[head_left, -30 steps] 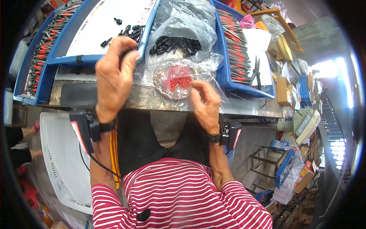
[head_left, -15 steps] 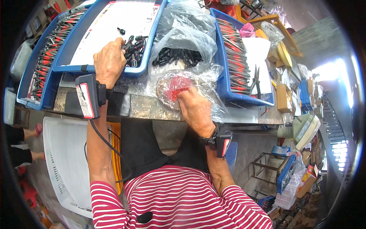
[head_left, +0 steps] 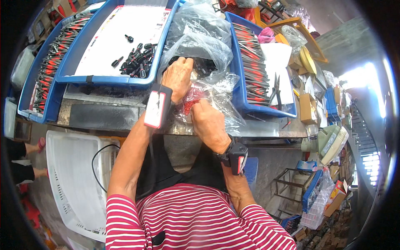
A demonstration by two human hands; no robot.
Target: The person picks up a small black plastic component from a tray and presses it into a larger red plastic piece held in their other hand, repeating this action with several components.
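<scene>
A clear plastic bag of small red parts [head_left: 192, 102] was gripped between both hands — left hand [head_left: 178, 77] clenched above, right hand [head_left: 209, 121] pinching below; apparently unemptied, black parts [head_left: 135, 56] lay left in a blue tray [head_left: 110, 79].

Clear plastic bag of small red parts [head_left: 192, 102] sits crumpled near the tabletop's front edge, with a bigger clear bag holding black parts [head_left: 200, 50] right behind it. Small brown cardboard boxes [head_left: 307, 109] stand toward the right end.
</scene>
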